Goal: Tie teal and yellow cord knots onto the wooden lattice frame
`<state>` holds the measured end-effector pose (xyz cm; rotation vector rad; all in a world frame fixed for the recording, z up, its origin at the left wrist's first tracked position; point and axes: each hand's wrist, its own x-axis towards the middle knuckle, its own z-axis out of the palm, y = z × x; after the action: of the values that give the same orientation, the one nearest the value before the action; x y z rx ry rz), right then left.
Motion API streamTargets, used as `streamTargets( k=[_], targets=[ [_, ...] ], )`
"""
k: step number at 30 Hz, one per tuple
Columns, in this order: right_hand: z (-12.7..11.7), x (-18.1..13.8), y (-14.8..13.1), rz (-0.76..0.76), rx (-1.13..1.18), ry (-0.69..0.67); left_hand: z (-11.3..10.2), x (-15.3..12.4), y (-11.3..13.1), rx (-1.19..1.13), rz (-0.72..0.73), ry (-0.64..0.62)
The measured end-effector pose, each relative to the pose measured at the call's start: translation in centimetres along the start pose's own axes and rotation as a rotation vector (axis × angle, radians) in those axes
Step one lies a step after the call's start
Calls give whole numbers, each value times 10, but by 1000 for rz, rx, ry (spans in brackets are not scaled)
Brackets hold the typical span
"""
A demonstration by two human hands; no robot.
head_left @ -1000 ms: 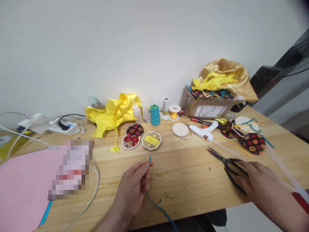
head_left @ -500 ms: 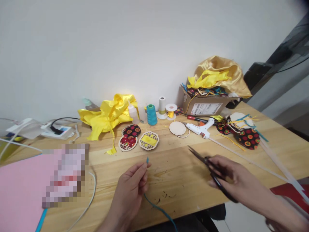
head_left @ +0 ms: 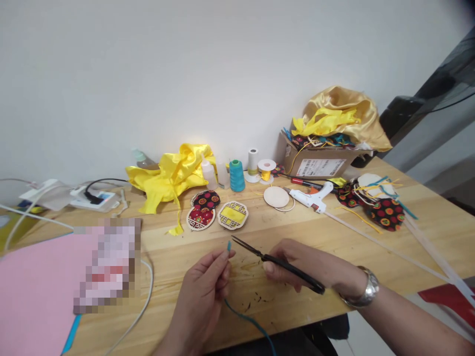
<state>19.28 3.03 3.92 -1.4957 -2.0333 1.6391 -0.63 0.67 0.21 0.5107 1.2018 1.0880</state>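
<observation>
My left hand (head_left: 208,277) pinches a blue cord (head_left: 247,319) close to one end. That short tip stands up above my thumb, and the rest hangs from under the hand past the table's front edge. In my right hand (head_left: 289,264) is a pair of black scissors (head_left: 276,261), its blades pointing left with the tips right beside the cord's end; whether they touch it I cannot tell. Beyond my hands lie a wooden lattice frame with a yellow panel (head_left: 233,216) and a round one with red patterned fabric (head_left: 201,218).
Behind these stand a blue thread cone (head_left: 236,176), a white spool (head_left: 253,162) and yellow satin cloth (head_left: 170,173). A white glue gun (head_left: 313,197) lies at right, near a cardboard box (head_left: 315,164) full of cloth. Pink sheets (head_left: 37,291) cover the left side.
My right hand has brought the scissors leftward, from well to the right, up to the cord's tip. The left hand keeps its pinch almost in place.
</observation>
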Motion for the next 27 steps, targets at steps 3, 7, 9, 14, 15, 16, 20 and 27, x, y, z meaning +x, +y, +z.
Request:
streamTargets(
  k=[3, 7, 9, 14, 15, 16, 20, 27],
  targets=[
    [1, 7, -2, -59, 52, -31, 0, 0, -1, 2, -10, -4],
    [2, 13, -5, -74, 68, -37, 0, 1, -2, -1, -20, -7],
    [2, 14, -6, -87, 60, -30, 1, 1, -1, -3, -21, -11],
    [3, 17, -6, -100, 43, 0, 0, 1, -2, 2, -19, -14],
    [3, 17, -5, -98, 38, 1, 0, 0, -3, 1, -19, -16],
    [3, 17, -4, -95, 28, 0, -1, 0, -3, 0, -19, -18],
    [-2, 9, 6, -90, -148, 13, -4, 1, -2, -20, -10, -16],
    [-28, -44, 50, 123, -709, 377, -7, 4, 2, -58, 8, -27]
  ],
)
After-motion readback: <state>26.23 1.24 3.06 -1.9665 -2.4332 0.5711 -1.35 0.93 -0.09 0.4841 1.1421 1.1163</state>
